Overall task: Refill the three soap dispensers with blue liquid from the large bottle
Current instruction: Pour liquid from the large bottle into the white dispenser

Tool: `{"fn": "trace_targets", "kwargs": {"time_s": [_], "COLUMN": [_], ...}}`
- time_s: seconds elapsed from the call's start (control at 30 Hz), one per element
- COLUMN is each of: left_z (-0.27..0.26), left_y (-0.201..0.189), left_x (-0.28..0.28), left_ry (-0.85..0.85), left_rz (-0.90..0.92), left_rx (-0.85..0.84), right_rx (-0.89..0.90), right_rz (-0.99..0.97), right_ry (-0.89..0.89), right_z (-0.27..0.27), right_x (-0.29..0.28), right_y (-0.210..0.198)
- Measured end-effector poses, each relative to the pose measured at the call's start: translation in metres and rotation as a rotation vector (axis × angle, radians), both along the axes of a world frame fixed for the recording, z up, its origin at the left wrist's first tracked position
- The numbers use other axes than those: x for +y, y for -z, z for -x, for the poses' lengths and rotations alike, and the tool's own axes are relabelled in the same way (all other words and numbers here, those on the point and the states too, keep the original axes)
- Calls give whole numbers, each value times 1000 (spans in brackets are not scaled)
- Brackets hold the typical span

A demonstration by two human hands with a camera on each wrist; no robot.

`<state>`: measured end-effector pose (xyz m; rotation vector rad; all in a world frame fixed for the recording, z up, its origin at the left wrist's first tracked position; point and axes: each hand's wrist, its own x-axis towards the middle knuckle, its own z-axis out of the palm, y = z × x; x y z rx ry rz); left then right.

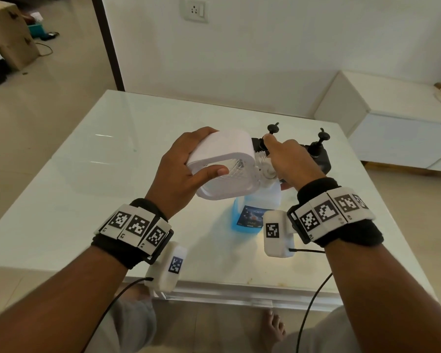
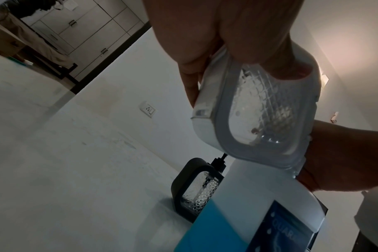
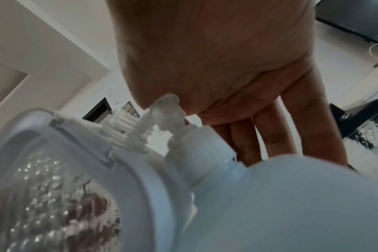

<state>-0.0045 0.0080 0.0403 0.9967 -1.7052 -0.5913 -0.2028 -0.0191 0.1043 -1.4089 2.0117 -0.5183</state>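
Note:
My left hand (image 1: 211,151) grips the white soap dispenser (image 1: 222,159) by its body and holds it tipped on its side in the air. Its clear patterned window (image 2: 259,109) looks empty. The dispenser's white pump (image 3: 166,102) points toward my right hand (image 1: 285,161), whose palm touches the pump head while the fingers (image 3: 270,136) stay straight. Just below stands the large bottle (image 1: 252,212), part full of blue liquid, with its cap (image 3: 205,145) on. Two black dispensers (image 1: 318,154) stand behind on the table, one (image 1: 259,143) partly hidden by the white one.
The white glass-topped table (image 1: 112,149) stretches wide to the left and front. A low white cabinet (image 1: 392,128) sits at the right by the wall. A cardboard box (image 1: 5,34) is on the floor at far left.

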Motion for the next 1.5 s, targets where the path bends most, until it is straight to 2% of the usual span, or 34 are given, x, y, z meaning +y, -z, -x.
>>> {"fn": "trace_targets", "kwargs": {"time_s": [0.23,0.47,0.67,0.93,1.07,1.23,1.33,1.5], "left_z": [-6,-4,-3,-3,-2,-2,0,-2], "left_y": [3,3,3,2,2,1,1,2], "left_x": [-4,-3,-4,-4,-4,-3,-2,-3], "left_ry": [-1,-6,-8,-6,-6,-7,-11,-8], "left_rz": [49,48,41,57,62,58,55,58], "left_rx": [-78,-57,-47,-65,-72,-61,-49,-65], "right_rx": [-164,9,0,-148,-147,-42,-6,-30], "right_rz": [-75,-15,27,-87,-82,-10,23,102], "right_ry": [-25,-29,-37,-45,-23,17,-25,-11], "right_z": [2,-2,-1,-4,-4,-9,-10,-9], "right_x": [4,2,5,9,7,6,8,7], "right_y": [-10,-4,-4,-17,-15,-7,-7,-3]}}
